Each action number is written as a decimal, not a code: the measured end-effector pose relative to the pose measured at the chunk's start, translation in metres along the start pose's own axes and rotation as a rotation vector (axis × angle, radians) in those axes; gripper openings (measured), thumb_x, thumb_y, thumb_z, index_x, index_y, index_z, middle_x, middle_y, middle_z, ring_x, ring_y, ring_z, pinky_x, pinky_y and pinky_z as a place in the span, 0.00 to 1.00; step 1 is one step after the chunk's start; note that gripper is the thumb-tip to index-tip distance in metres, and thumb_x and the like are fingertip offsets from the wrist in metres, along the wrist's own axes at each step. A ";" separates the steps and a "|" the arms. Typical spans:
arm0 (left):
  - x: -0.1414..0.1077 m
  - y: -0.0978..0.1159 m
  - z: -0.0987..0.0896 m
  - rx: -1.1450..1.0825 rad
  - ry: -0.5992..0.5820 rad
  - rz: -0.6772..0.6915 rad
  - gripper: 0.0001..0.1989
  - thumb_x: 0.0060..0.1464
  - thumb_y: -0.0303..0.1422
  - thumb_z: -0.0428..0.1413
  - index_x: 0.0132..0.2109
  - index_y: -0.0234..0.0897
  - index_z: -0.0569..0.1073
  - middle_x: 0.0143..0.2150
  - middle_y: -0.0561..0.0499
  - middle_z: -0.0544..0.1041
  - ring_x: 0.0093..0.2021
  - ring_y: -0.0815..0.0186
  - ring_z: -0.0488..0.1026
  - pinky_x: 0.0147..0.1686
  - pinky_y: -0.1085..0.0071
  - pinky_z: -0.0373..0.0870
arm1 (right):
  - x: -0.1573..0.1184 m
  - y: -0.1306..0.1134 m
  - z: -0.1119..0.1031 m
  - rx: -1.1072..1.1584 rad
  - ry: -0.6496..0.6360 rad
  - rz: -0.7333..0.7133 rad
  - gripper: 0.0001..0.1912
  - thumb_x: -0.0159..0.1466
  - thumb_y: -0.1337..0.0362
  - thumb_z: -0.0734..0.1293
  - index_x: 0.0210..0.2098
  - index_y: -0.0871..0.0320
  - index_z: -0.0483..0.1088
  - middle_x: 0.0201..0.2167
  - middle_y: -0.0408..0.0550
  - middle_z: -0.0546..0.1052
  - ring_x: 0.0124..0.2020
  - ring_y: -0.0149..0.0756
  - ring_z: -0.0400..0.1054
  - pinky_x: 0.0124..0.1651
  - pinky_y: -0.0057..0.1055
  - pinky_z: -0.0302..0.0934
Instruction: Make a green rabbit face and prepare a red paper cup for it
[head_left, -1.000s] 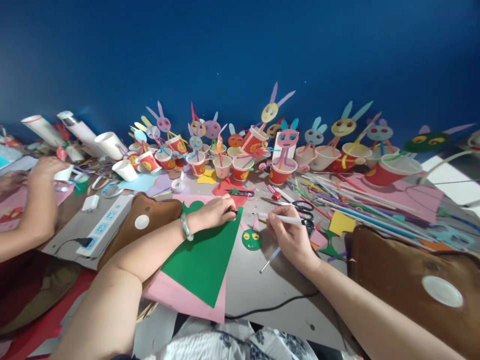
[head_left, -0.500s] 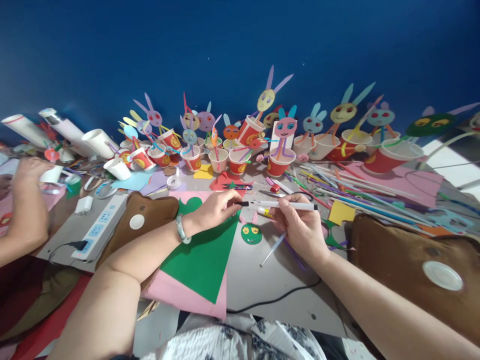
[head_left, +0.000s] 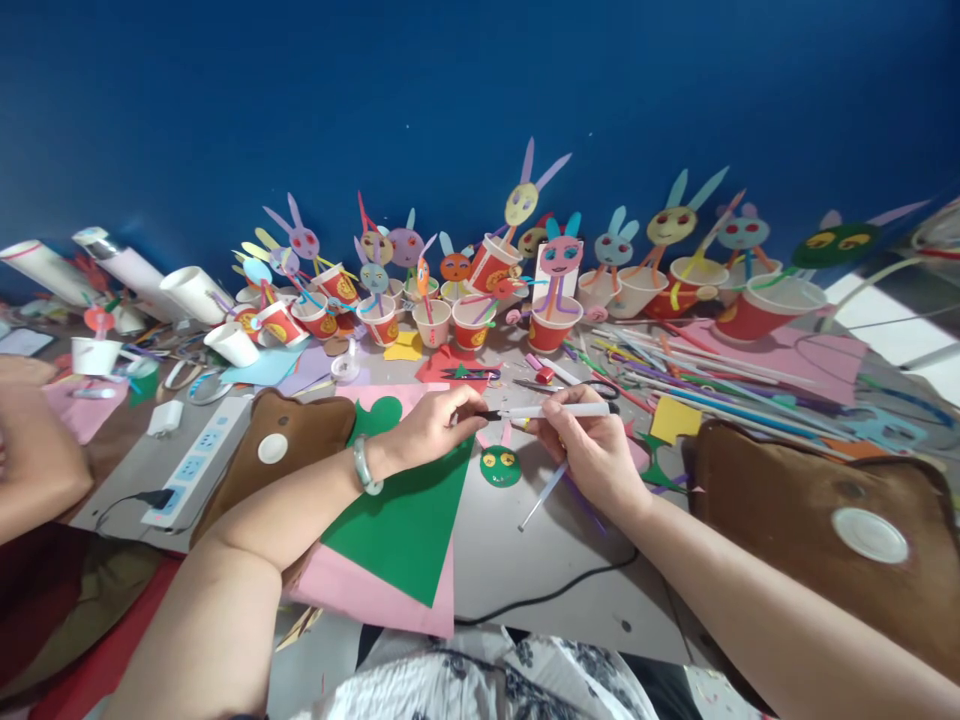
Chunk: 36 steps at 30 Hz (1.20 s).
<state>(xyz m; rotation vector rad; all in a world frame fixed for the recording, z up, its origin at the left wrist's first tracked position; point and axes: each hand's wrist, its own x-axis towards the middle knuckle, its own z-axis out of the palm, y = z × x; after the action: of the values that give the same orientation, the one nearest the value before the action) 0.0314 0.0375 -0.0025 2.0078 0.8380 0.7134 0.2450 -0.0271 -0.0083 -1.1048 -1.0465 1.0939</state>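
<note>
Head view: a white pen lies level at mid-table, pinched between thumb and fingers of the right hand. Its tip points to 9 o'clock, toward a black cap nipped narrowly by the left hand; whether tip and cap touch, I cannot tell. From the pen, a green paper face with yellow eyes lies just beside it at 7 o'clock, and a green sheet at 8. At 12 o'clock a red cup stands upright, holding a pink rabbit figure on purple legs. Toward 11, another red cup holds an orange-red paper figure, and above it a tilted cup carries a yellow face with lilac ears. At 1 o'clock a cup contains a yellow stem. At 2, a large cup bears a dark green face on a green stem. Near 10, a plain white cup leans over; its inside is unclear.
</note>
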 end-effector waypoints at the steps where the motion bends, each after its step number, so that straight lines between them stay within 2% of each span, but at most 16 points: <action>1: 0.000 0.002 0.001 -0.051 -0.002 -0.011 0.09 0.61 0.38 0.60 0.42 0.36 0.73 0.33 0.51 0.77 0.32 0.69 0.71 0.31 0.74 0.66 | 0.000 0.001 -0.001 0.004 -0.026 0.005 0.20 0.63 0.46 0.72 0.34 0.54 0.64 0.22 0.41 0.76 0.16 0.26 0.57 0.20 0.27 0.49; 4: 0.002 0.005 0.002 -0.256 -0.006 -0.068 0.12 0.57 0.40 0.63 0.39 0.35 0.73 0.33 0.52 0.76 0.32 0.70 0.72 0.31 0.75 0.67 | 0.002 0.003 -0.006 0.015 -0.098 0.020 0.19 0.62 0.47 0.73 0.34 0.54 0.66 0.24 0.43 0.77 0.17 0.27 0.59 0.20 0.28 0.51; 8: 0.005 0.004 -0.004 -0.445 -0.001 -0.185 0.19 0.54 0.46 0.65 0.39 0.34 0.72 0.29 0.55 0.72 0.28 0.73 0.69 0.28 0.76 0.67 | 0.005 0.004 -0.014 -0.029 -0.150 0.053 0.18 0.59 0.49 0.76 0.30 0.56 0.71 0.24 0.44 0.77 0.18 0.26 0.57 0.19 0.27 0.49; 11: 0.005 0.002 -0.011 -0.467 0.031 -0.236 0.21 0.54 0.48 0.65 0.40 0.34 0.72 0.28 0.56 0.71 0.26 0.74 0.68 0.26 0.76 0.66 | 0.007 0.003 -0.016 -0.101 -0.187 0.065 0.19 0.61 0.47 0.74 0.31 0.58 0.75 0.24 0.46 0.77 0.18 0.25 0.56 0.19 0.27 0.49; 15: 0.005 0.003 -0.013 -0.462 0.077 -0.229 0.19 0.54 0.47 0.64 0.39 0.35 0.72 0.29 0.56 0.71 0.26 0.75 0.67 0.25 0.77 0.66 | 0.007 0.000 -0.014 -0.266 -0.131 0.004 0.19 0.59 0.47 0.74 0.34 0.59 0.78 0.21 0.43 0.75 0.17 0.26 0.57 0.19 0.27 0.52; 21: 0.006 0.004 -0.005 -0.540 0.076 -0.274 0.24 0.59 0.55 0.56 0.36 0.35 0.73 0.26 0.55 0.70 0.24 0.73 0.67 0.25 0.76 0.65 | 0.004 -0.003 -0.009 -0.493 -0.149 -0.162 0.16 0.60 0.49 0.73 0.32 0.57 0.77 0.28 0.47 0.80 0.26 0.35 0.70 0.28 0.29 0.62; 24: 0.002 0.001 0.002 -0.517 0.041 -0.272 0.31 0.62 0.60 0.47 0.38 0.34 0.75 0.24 0.55 0.66 0.23 0.72 0.63 0.23 0.75 0.60 | -0.003 0.001 -0.005 -0.526 -0.225 -0.203 0.13 0.63 0.52 0.71 0.34 0.57 0.77 0.26 0.45 0.79 0.23 0.32 0.68 0.26 0.28 0.61; 26: -0.003 0.004 0.006 -0.475 -0.021 -0.261 0.34 0.63 0.62 0.43 0.39 0.35 0.75 0.24 0.55 0.63 0.23 0.71 0.61 0.23 0.74 0.58 | -0.008 0.005 -0.003 -0.549 -0.291 -0.244 0.11 0.64 0.54 0.71 0.36 0.56 0.76 0.24 0.44 0.78 0.21 0.30 0.66 0.25 0.27 0.60; 30: -0.011 0.018 0.010 -0.377 -0.146 -0.209 0.36 0.63 0.63 0.38 0.41 0.36 0.76 0.24 0.55 0.62 0.25 0.69 0.61 0.25 0.72 0.59 | -0.016 0.008 0.001 -0.576 -0.375 -0.365 0.09 0.66 0.57 0.70 0.36 0.55 0.75 0.25 0.44 0.79 0.22 0.30 0.67 0.25 0.27 0.60; 33: -0.015 0.029 0.010 -0.278 -0.153 -0.194 0.36 0.65 0.61 0.37 0.40 0.37 0.77 0.25 0.53 0.64 0.27 0.68 0.62 0.26 0.70 0.61 | -0.020 0.009 0.001 -0.588 -0.382 -0.418 0.08 0.66 0.57 0.69 0.36 0.55 0.75 0.27 0.46 0.80 0.23 0.32 0.70 0.26 0.29 0.62; 36: -0.017 0.032 0.010 -0.190 -0.150 -0.171 0.36 0.66 0.59 0.37 0.38 0.37 0.78 0.26 0.51 0.67 0.28 0.66 0.65 0.30 0.69 0.63 | -0.023 0.008 0.001 -0.581 -0.405 -0.411 0.08 0.67 0.57 0.68 0.39 0.54 0.76 0.27 0.46 0.80 0.22 0.32 0.69 0.25 0.29 0.62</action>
<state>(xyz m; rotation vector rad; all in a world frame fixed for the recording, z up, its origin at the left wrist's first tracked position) 0.0378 0.0061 0.0174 1.7723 0.8099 0.5177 0.2396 -0.0490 -0.0186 -1.0571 -1.9027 0.7021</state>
